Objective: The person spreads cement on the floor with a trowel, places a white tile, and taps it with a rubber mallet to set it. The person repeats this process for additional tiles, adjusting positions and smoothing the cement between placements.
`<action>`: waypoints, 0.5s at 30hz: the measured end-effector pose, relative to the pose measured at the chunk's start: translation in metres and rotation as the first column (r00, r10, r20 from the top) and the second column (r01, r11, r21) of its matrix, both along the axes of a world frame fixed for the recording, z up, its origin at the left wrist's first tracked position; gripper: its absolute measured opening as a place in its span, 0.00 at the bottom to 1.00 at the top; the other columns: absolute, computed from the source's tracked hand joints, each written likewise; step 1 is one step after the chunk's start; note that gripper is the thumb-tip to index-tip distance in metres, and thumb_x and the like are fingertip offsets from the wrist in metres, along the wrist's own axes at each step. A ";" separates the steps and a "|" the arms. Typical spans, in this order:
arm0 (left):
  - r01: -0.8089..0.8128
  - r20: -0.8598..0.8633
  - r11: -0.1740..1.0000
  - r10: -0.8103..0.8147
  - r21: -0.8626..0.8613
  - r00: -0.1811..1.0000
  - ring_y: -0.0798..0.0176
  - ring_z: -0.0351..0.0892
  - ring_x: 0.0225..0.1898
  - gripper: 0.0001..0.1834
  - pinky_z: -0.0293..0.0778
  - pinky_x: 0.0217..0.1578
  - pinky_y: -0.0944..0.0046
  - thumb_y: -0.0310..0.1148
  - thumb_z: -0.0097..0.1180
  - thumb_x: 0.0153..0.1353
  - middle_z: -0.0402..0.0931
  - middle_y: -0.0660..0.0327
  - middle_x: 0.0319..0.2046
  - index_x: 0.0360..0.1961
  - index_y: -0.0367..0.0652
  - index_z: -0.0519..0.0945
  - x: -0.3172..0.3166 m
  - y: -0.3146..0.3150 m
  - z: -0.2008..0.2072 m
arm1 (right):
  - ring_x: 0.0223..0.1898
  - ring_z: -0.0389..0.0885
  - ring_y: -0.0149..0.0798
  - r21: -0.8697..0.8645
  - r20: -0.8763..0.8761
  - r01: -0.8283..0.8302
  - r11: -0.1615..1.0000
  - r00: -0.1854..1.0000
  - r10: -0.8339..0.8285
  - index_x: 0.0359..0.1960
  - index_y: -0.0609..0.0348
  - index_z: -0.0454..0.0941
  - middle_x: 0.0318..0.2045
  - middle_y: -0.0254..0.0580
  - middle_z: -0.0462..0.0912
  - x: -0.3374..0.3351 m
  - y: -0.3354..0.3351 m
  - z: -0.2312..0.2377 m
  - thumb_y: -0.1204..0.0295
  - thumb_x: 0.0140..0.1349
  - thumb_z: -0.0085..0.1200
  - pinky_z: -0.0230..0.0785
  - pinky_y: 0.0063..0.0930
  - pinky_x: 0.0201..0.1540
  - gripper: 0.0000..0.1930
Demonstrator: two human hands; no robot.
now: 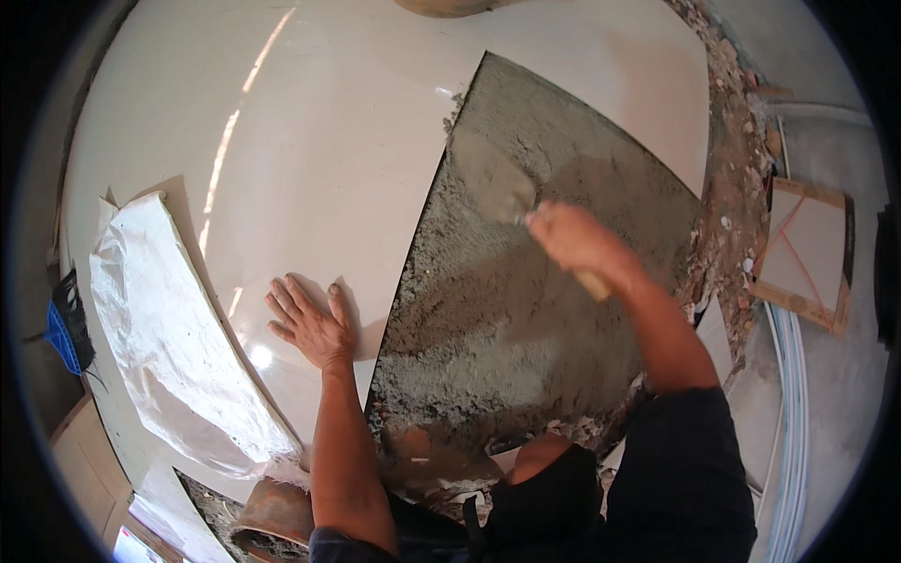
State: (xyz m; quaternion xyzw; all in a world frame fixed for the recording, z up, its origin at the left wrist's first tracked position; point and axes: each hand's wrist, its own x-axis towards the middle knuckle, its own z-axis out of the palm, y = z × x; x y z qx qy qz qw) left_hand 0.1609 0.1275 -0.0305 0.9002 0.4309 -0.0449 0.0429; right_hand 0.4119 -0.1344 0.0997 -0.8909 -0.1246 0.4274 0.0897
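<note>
My right hand [577,238] is closed round the wooden handle of a trowel [497,188]. The trowel's blade, a little blurred, lies against the wet grey mortar bed [488,310] near its left edge. Smooth streaks cross the upper part of the mortar, while the lower left stays rough and grainy. Flat on the glossy cream floor tiles [310,169] rests my left hand [314,324], fingers spread and holding nothing. A few mortar crumbs sit on the tile edge beside the blade.
A white plastic sack [178,338] lies on the tiles at left, near a brown bucket [272,516]. A blue-and-black brush-like thing [66,324] is farther left. On the right are rubble [727,178], a boxed tile [802,249] and long pale pipes [793,413].
</note>
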 end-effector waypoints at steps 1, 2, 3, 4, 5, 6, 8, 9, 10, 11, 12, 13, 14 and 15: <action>-0.001 -0.003 1.000 0.001 0.003 1.000 0.50 0.33 0.74 0.43 0.30 0.69 0.39 0.63 0.37 0.64 0.43 0.55 0.73 0.71 0.45 0.51 0.000 0.000 0.000 | 0.38 0.80 0.58 0.007 -0.040 -0.017 1.000 0.999 0.017 0.43 0.64 0.72 0.36 0.58 0.81 -0.021 -0.004 -0.002 0.55 0.69 0.39 0.71 0.48 0.43 0.22; 0.000 -0.004 1.000 0.000 0.004 1.000 0.51 0.33 0.74 0.43 0.30 0.69 0.40 0.63 0.38 0.64 0.43 0.56 0.73 0.71 0.45 0.51 0.000 0.000 0.000 | 0.42 0.79 0.60 -0.007 -0.077 -0.029 1.000 0.997 0.029 0.42 0.63 0.72 0.37 0.60 0.81 -0.046 -0.009 -0.003 0.54 0.69 0.39 0.70 0.51 0.46 0.21; 0.003 0.001 1.000 -0.003 0.006 1.000 0.51 0.33 0.74 0.43 0.30 0.69 0.40 0.63 0.38 0.64 0.43 0.56 0.73 0.71 0.45 0.51 0.000 0.000 0.000 | 0.40 0.81 0.58 -0.051 -0.047 -0.121 0.991 0.992 0.118 0.41 0.62 0.72 0.35 0.59 0.81 -0.068 -0.013 -0.003 0.55 0.69 0.40 0.71 0.50 0.43 0.20; -0.003 0.005 1.000 0.003 0.008 1.000 0.51 0.33 0.75 0.43 0.30 0.69 0.40 0.63 0.38 0.64 0.43 0.56 0.73 0.72 0.46 0.51 0.000 0.000 0.001 | 0.37 0.82 0.55 -0.098 -0.032 -0.202 0.974 0.979 0.200 0.40 0.61 0.72 0.34 0.58 0.81 -0.080 -0.018 -0.004 0.56 0.69 0.42 0.73 0.49 0.41 0.19; -0.004 0.010 1.000 0.004 0.009 1.000 0.51 0.33 0.75 0.43 0.30 0.69 0.40 0.63 0.38 0.64 0.43 0.56 0.73 0.72 0.46 0.51 0.001 0.000 0.001 | 0.35 0.83 0.54 -0.114 0.099 -0.233 0.966 0.965 0.244 0.39 0.60 0.72 0.33 0.57 0.81 -0.084 -0.024 -0.006 0.57 0.68 0.42 0.74 0.48 0.39 0.17; 0.005 0.018 1.000 -0.005 0.025 1.000 0.51 0.33 0.75 0.43 0.30 0.69 0.41 0.63 0.39 0.64 0.42 0.57 0.73 0.72 0.46 0.51 0.002 0.000 0.001 | 0.33 0.83 0.52 -0.135 0.216 -0.255 0.957 0.935 0.280 0.38 0.60 0.71 0.32 0.55 0.80 -0.084 -0.029 -0.008 0.57 0.68 0.43 0.74 0.47 0.36 0.16; -0.002 0.032 1.000 0.002 0.002 0.999 0.52 0.33 0.75 0.43 0.30 0.69 0.41 0.63 0.39 0.64 0.42 0.57 0.73 0.72 0.46 0.51 0.003 0.000 0.002 | 0.30 0.84 0.49 -0.167 0.402 -0.245 0.955 0.868 0.293 0.36 0.58 0.71 0.29 0.52 0.80 -0.072 -0.040 -0.015 0.59 0.67 0.45 0.75 0.45 0.33 0.14; -0.006 0.036 1.000 0.005 0.005 0.999 0.52 0.33 0.75 0.44 0.30 0.69 0.41 0.63 0.39 0.63 0.42 0.57 0.73 0.72 0.46 0.51 0.002 0.000 0.002 | 0.28 0.84 0.48 -0.172 0.469 -0.216 0.961 0.840 0.272 0.35 0.58 0.71 0.27 0.51 0.80 -0.055 -0.047 -0.020 0.60 0.67 0.46 0.75 0.44 0.31 0.13; -0.010 0.044 1.000 0.010 0.002 0.999 0.52 0.33 0.75 0.44 0.30 0.69 0.41 0.64 0.38 0.63 0.43 0.57 0.73 0.72 0.46 0.50 0.003 0.000 0.002 | 0.27 0.84 0.47 -0.180 0.534 -0.188 0.965 0.805 0.257 0.34 0.57 0.71 0.26 0.49 0.79 -0.039 -0.053 -0.027 0.60 0.66 0.47 0.76 0.43 0.29 0.12; -0.014 0.035 1.000 0.014 -0.007 0.999 0.52 0.33 0.75 0.44 0.30 0.69 0.41 0.64 0.38 0.63 0.43 0.57 0.73 0.72 0.46 0.50 0.002 0.000 0.002 | 0.28 0.84 0.48 -0.169 0.560 -0.140 0.976 0.801 0.212 0.34 0.57 0.72 0.26 0.49 0.80 -0.026 -0.059 -0.033 0.60 0.67 0.46 0.76 0.43 0.30 0.13; -0.013 0.035 1.000 0.013 -0.011 0.999 0.52 0.33 0.75 0.44 0.30 0.69 0.41 0.65 0.37 0.63 0.43 0.57 0.73 0.72 0.46 0.50 0.002 0.000 0.002 | 0.28 0.84 0.48 -0.150 0.615 -0.099 0.984 0.770 0.172 0.34 0.58 0.72 0.26 0.50 0.81 -0.014 -0.067 -0.038 0.60 0.67 0.45 0.76 0.43 0.31 0.13; -0.022 0.021 1.000 0.022 -0.014 1.000 0.53 0.33 0.75 0.45 0.30 0.69 0.41 0.65 0.37 0.63 0.43 0.57 0.73 0.72 0.46 0.50 0.002 0.000 0.001 | 0.29 0.84 0.50 -0.167 0.583 -0.032 0.985 0.803 0.125 0.35 0.58 0.73 0.27 0.50 0.82 -0.003 -0.074 -0.043 0.60 0.67 0.45 0.75 0.43 0.32 0.14; -0.015 0.024 1.000 0.015 -0.007 1.000 0.53 0.33 0.75 0.45 0.31 0.70 0.41 0.66 0.35 0.63 0.43 0.57 0.73 0.72 0.47 0.50 0.002 0.001 0.001 | 0.30 0.84 0.51 -0.171 0.577 0.022 0.985 0.813 0.082 0.36 0.59 0.74 0.28 0.51 0.82 0.007 -0.082 -0.046 0.59 0.66 0.44 0.75 0.44 0.33 0.15; -0.008 0.017 1.000 0.008 -0.007 1.000 0.53 0.33 0.75 0.45 0.31 0.70 0.41 0.66 0.35 0.63 0.43 0.57 0.73 0.72 0.47 0.50 0.002 0.001 0.000 | 0.32 0.84 0.52 -0.161 0.574 0.057 0.985 0.818 0.047 0.37 0.60 0.74 0.29 0.51 0.83 0.012 -0.089 -0.047 0.59 0.66 0.44 0.75 0.45 0.34 0.16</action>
